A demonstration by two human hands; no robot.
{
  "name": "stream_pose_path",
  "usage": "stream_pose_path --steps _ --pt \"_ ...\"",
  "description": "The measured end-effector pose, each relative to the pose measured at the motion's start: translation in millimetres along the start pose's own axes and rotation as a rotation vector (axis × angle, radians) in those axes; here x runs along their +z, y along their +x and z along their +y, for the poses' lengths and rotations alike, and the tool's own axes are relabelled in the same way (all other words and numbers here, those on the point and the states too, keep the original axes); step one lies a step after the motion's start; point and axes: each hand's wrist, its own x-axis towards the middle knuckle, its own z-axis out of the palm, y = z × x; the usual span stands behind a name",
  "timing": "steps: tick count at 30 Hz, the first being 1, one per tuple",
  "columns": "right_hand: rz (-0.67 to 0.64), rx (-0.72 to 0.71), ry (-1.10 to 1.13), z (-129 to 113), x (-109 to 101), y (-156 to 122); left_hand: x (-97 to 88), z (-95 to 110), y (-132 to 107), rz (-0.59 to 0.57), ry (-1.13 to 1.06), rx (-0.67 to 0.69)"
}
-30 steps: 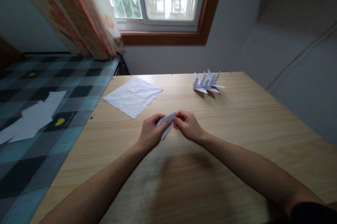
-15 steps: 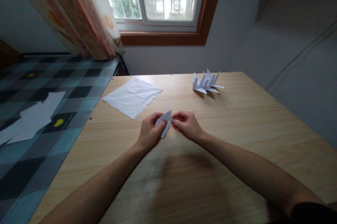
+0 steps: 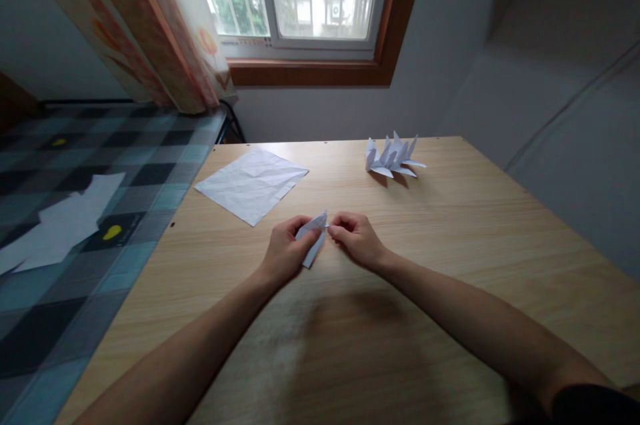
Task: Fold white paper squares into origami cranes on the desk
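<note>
Folded paper point(image 3: 313, 238), near the flat sheet point(image 3: 251, 184), pinched by left hand point(image 3: 286, 253) and right hand point(image 3: 356, 238) for creasing.

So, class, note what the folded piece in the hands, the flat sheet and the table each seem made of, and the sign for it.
The folded piece, pinched between left hand and right hand: thin white paper, matt; sharp creases. The flat sheet: seemingly the same matt white paper, by its crease lines. The table: pale wood grain, smooth, faintly sheened; solid wood or laminate, cannot tell.
</note>
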Motion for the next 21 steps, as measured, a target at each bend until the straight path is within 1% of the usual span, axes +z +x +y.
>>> stream_pose_path --steps 5,8,15,21 --pt "-0.031 -0.028 -0.018 -1.5 -0.7 -0.8 -1.1 3.0 -1.3 -0.041 0.019 0.004" --pt "0.002 -0.011 0.013 -2.5 -0.5 -1.4 -1.2 4.9 -1.6 -0.040 0.053 0.005" --pt "0.017 0.041 0.181 0.7 4.2 -1.4 -1.1 6.6 -0.6 -0.035 0.061 0.040" --pt "0.074 -0.025 0.065 -1.2 3.8 -4.6 0.5 6.2 -2.2 -0.044 0.056 0.023"
